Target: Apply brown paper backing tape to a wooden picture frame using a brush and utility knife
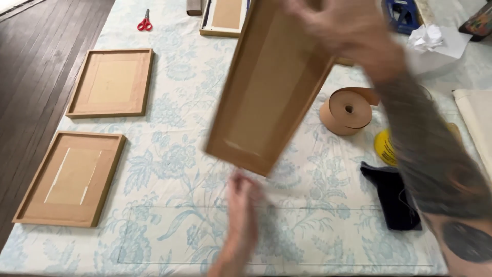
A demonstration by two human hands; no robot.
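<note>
My right hand [348, 31] grips the top end of a wooden picture frame [271, 87], held up off the table and tilted, with its brown backing side toward me. The frame and hand are blurred by motion. My left hand [241, 205] reaches in from the bottom edge, just below the frame's lower corner, with fingers stretched out over a clear rectangular pane [318, 236]. The pane lies flat on the floral blue-and-white tablecloth [179, 118]. I cannot tell whether the fingers touch the pane.
Two more wooden frames [110, 82] [72, 177] lie face down at the left, and another frame [225, 15] at the top. Red scissors [145, 23], a brown paper tape roll [347, 110], a yellow item [384, 147], a dark cloth [392, 195] and crumpled white paper [428, 36] lie around. Dark floor [31, 77] is at the left.
</note>
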